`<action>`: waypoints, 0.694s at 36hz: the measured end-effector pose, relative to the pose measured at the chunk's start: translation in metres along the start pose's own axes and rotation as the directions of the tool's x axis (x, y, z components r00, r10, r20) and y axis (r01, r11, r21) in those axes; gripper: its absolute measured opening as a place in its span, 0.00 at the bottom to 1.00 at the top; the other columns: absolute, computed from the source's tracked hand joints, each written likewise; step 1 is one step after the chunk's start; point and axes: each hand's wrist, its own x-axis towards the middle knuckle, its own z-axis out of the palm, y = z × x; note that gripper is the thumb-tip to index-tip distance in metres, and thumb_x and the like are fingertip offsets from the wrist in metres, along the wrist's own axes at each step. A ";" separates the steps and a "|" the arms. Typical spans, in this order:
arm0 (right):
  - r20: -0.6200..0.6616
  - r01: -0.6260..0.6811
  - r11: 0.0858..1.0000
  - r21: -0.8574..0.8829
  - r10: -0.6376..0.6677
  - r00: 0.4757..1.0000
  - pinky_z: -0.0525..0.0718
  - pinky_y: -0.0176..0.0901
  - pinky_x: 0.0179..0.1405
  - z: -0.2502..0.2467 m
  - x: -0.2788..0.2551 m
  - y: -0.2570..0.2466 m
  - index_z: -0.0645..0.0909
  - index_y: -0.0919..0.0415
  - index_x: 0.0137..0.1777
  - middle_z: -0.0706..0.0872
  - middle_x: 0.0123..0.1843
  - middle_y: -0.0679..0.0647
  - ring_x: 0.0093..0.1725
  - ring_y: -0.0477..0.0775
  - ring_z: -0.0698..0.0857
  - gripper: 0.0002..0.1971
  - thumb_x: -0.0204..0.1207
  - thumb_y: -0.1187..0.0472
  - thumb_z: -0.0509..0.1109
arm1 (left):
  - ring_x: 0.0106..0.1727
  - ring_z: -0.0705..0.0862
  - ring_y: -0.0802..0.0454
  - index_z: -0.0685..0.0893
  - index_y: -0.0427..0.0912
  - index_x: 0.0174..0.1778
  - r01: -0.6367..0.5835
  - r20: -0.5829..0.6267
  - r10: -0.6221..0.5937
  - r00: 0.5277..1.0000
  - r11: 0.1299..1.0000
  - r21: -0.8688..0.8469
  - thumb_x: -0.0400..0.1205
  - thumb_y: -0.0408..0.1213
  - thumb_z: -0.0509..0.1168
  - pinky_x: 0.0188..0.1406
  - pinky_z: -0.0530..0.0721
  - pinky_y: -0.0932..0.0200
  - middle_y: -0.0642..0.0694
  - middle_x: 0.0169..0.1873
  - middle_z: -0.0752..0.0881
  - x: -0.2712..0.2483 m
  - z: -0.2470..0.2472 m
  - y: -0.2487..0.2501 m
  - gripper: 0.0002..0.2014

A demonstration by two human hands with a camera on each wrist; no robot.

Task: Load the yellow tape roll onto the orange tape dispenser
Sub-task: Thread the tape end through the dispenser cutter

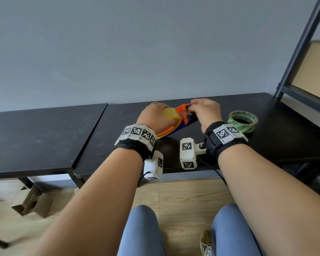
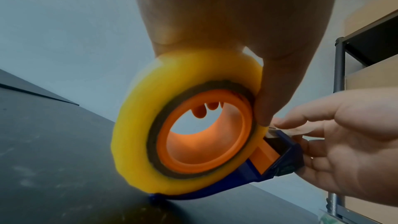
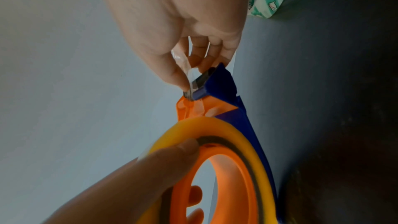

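- My left hand [image 1: 156, 117] grips the yellow tape roll [image 2: 185, 122] from above, thumb down one side face and fingers curled over the far side; two fingertips show through the hollow core.
- The yellow tape roll sits on the orange hub of the tape dispenser [image 2: 267, 157], its dark cardboard core ring wrapped around that hub.
- The tape dispenser stands on edge on the black table [image 1: 118, 130], its blue frame touching the tabletop under the roll.
- My right hand [image 1: 205, 112] is at the dispenser's front end, thumb and fingers pinched narrow on the clear loose end of tape [image 3: 186, 67] right at the metal blade [image 3: 194, 85].
- That strip runs from the roll over the orange front plate up to my fingertips.
- A green-printed tape roll [image 1: 243, 121] lies flat on the table near my right wrist, apart from the dispenser.
- A dark metal shelf [image 1: 299, 58] with a cardboard box stands at the table's right end.
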 end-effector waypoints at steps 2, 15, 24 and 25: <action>0.009 0.006 1.000 -0.018 -0.006 1.000 0.80 0.33 0.33 0.000 0.001 0.000 0.87 0.62 0.50 0.88 0.45 0.57 0.40 0.50 0.85 0.11 0.70 0.73 0.72 | 0.54 0.79 0.53 0.83 0.51 0.65 -0.006 -0.003 0.006 1.000 1.000 0.004 0.72 0.51 0.72 0.47 0.74 0.59 0.49 0.60 0.83 0.000 0.000 0.000 0.25; 0.044 0.131 0.934 -0.333 -0.124 0.991 0.83 0.43 0.45 0.003 0.005 0.007 0.83 0.59 0.52 0.87 0.53 0.54 0.51 0.54 0.86 0.10 0.73 0.70 0.69 | 0.55 0.83 0.50 0.85 0.51 0.60 -0.033 0.003 0.033 0.999 0.999 0.035 0.72 0.51 0.71 0.45 0.75 0.59 0.50 0.55 0.86 -0.003 0.001 0.004 0.20; -0.080 0.217 0.931 -0.292 -0.250 0.965 0.72 0.30 0.27 0.008 -0.004 0.009 0.82 0.58 0.46 0.81 0.38 0.47 0.36 0.43 0.80 0.04 0.74 0.65 0.72 | 0.52 0.82 0.51 0.83 0.51 0.60 -0.001 -0.017 0.001 1.000 1.000 -0.002 0.72 0.56 0.71 0.44 0.76 0.59 0.52 0.52 0.85 -0.007 0.000 0.001 0.22; -0.093 0.231 0.928 -0.294 -0.268 0.959 0.71 0.29 0.27 0.010 -0.005 0.008 0.82 0.59 0.46 0.80 0.37 0.46 0.34 0.40 0.79 0.03 0.74 0.65 0.72 | 0.51 0.82 0.51 0.82 0.51 0.59 0.005 -0.018 -0.005 1.000 1.000 -0.001 0.72 0.56 0.71 0.43 0.76 0.59 0.52 0.51 0.84 -0.007 -0.001 0.001 0.22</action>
